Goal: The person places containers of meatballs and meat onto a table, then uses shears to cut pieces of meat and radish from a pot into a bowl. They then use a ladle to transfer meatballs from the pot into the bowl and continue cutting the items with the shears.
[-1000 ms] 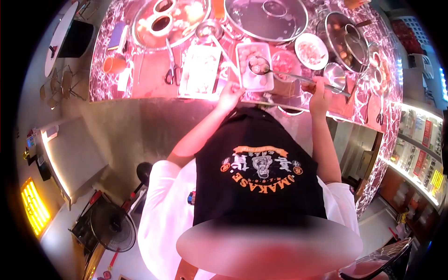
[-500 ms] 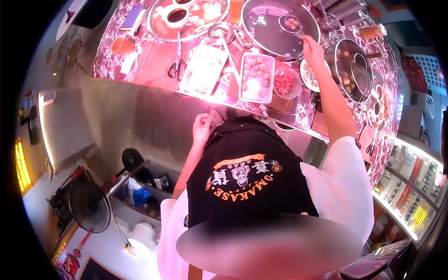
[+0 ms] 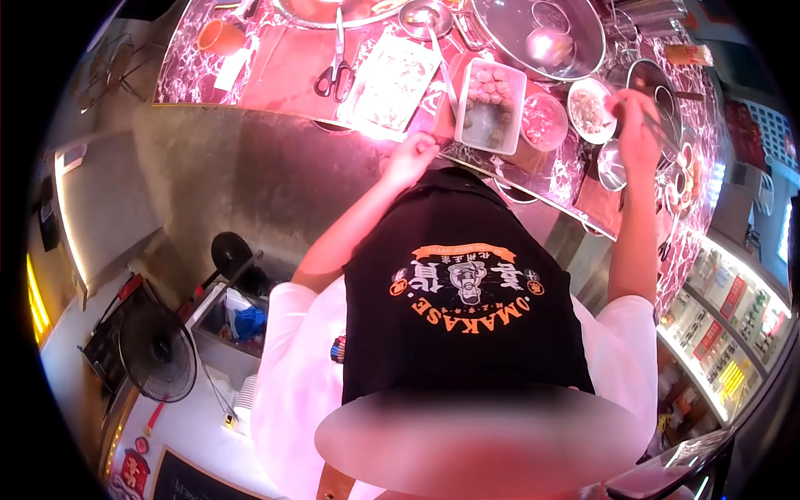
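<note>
We see the person's left hand [image 3: 412,158] curled almost into a fist at the near edge of the marbled counter [image 3: 250,92]. Nothing shows in it. It seems to rest there as a brace while the other arm stretches out. The right hand [image 3: 637,125] is raised over the right end of the counter, its fingers closed round a thin metal handle [image 3: 658,133]. The handle slants across between the small white bowl [image 3: 590,112] and the steel pot [image 3: 658,83], and we cannot make out what sits at its working end. Held high and pinched like that, it stays clear of the dishes below. Just left of that hand stand a red bowl [image 3: 543,122] of pink meat and a white tray [image 3: 492,104] of round balls. Both sit close to the near edge, in easy reach of either arm. A small steel bowl [image 3: 612,167] lies near the right wrist. Farther back is a large steel lid [image 3: 537,33]. To the left lie a flat white dish [image 3: 392,79], scissors [image 3: 336,75] and an orange cup [image 3: 218,37], well apart from both hands.
</note>
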